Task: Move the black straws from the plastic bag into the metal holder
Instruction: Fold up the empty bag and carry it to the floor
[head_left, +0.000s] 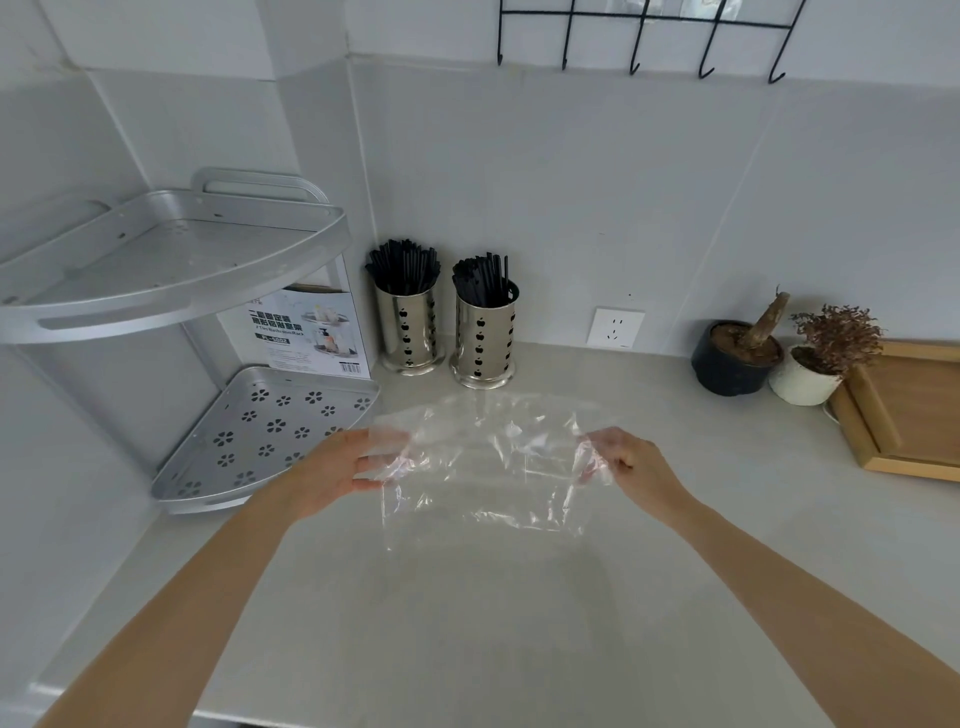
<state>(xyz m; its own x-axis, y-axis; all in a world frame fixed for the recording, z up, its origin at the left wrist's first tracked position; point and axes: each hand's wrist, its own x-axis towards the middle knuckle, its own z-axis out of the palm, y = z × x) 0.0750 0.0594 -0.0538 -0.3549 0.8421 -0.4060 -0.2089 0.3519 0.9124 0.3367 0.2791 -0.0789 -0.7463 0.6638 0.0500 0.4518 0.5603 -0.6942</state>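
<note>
A pale grey counter runs into a corner of white tiled wall, and the light is flat and even. Over the middle of it the left hand grips the left edge of a clear plastic bag, its fingers curled round the film with the thumb below. The right hand pinches the right edge, fingers bunched on the plastic. Between them the bag is stretched flat and held above the counter; it looks see-through all over, with no dark shapes inside.

Beyond the bag, toward the back edge of the counter near the wall, stand two metal holders with apple-shaped cut-outs. The left holder and the right holder stand just beside each other, both upright, and black straws stick up out of the left one, more black straws out of the right.

In the left back corner sits a two-tier silver corner shelf with a printed card leaning behind it. At the right back edge are a black pot and a white pot of dried plants, touching, and a wooden tray near the right edge. A wall socket sits low on the tiles, and black wire hooks hang above.
</note>
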